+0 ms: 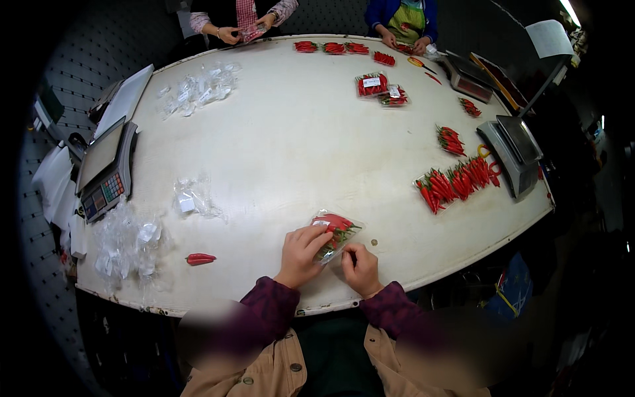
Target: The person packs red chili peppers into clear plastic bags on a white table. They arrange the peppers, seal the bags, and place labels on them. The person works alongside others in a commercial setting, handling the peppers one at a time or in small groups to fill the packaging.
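Observation:
Close to the table's front edge lies a clear plastic bag of red chili peppers, with green stems showing through the film. My left hand rests over its left side, fingers bent across the film and holding it. Just right of the bag's lower corner, my right hand is closed with its fingers curled in; whatever they may hold is hidden. A single red pepper lies to the left of my hands. A small round brownish thing sits on the table right of the bag.
Crumpled clear bags pile up at left beside a scale, with more bags farther back. Chili bundles lie at right near another scale. Two people work across the white table, near packed chilies.

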Tool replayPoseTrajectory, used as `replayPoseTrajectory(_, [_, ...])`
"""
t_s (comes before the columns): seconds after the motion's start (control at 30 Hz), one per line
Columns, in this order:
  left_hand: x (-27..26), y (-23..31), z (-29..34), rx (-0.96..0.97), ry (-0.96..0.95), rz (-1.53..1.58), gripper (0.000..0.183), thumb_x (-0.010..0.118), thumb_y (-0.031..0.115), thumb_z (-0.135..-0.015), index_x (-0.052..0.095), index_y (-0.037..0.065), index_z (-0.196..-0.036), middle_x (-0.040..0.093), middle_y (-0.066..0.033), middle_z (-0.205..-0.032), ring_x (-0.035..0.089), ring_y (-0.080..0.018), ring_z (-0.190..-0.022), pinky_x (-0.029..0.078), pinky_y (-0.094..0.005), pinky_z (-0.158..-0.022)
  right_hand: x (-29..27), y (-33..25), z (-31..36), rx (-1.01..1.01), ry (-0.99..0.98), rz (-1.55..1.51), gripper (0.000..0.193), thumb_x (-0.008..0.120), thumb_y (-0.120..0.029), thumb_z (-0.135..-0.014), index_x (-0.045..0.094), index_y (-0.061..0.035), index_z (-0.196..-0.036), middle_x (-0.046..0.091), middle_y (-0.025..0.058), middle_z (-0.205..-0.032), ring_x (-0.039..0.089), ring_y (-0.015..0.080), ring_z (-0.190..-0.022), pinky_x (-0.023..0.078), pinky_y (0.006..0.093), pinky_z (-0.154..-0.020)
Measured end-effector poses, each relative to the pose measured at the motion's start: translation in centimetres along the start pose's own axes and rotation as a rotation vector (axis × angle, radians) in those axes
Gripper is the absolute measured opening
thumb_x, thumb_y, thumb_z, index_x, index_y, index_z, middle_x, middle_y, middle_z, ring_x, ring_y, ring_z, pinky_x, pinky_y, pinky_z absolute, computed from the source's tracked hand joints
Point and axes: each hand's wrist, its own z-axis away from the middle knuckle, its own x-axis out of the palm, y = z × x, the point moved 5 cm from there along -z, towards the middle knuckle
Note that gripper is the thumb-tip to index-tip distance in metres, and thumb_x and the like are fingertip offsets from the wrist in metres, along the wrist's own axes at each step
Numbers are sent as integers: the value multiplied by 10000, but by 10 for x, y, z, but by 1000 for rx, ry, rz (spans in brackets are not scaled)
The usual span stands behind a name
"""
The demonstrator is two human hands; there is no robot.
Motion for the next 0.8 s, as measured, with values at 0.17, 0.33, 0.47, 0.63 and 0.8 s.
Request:
replayPoseTrajectory(0.17, [-2, 2, 0, 15, 16, -6, 441, 712, 81, -616, 618, 115, -1045, 596, -40, -1100, 565, -241, -995, 398, -356, -800, 0, -3, 0, -13, 13, -7, 92, 586, -30, -805, 567, -39, -895, 602, 136, -735, 605, 295, -606, 473, 353, -540])
replayPoseTrajectory(0.33, [-1, 4, -5, 10, 11, -10, 462, 706, 71, -607, 615, 116, -1058, 595, -47, -1097, 565, -246, -991, 398, -361, -801, -3, -4, -2, -24, 10, 5, 111, 584, -31, -801, 563, -41, -910, 601, 134, -731, 606, 299, -620, 476, 361, -549])
replayPoseTrajectory(0.47, [2, 4, -3, 26, 10, -4, 489, 698, 49, -592, 611, 113, -1070, 590, -54, -1108, 561, -261, -1001, 398, -370, -805, -5, -6, -4, -57, 24, 15, 140, 582, -42, -804, 556, -50, -941, 600, 134, -741, 606, 303, -646, 480, 369, -572])
replayPoseTrajectory(0.63, [2, 9, -4, 32, 1, 2, 478, 699, 16, -600, 606, 78, -1065, 590, -84, -1116, 556, -273, -1007, 397, -367, -837, -6, -6, -2, -52, 30, 24, 131, 575, -52, -811, 548, -49, -939, 596, 139, -761, 600, 308, -659, 477, 376, -582])
replayPoseTrajectory(0.8, [2, 11, -4, 34, -17, -3, 468, 702, -3, -612, 603, 60, -1065, 589, -102, -1123, 554, -281, -1012, 399, -365, -854, -5, -6, 0, -11, 39, -18, 129, 566, -49, -811, 532, -49, -936, 585, 137, -720, 587, 323, -634, 468, 390, -562])
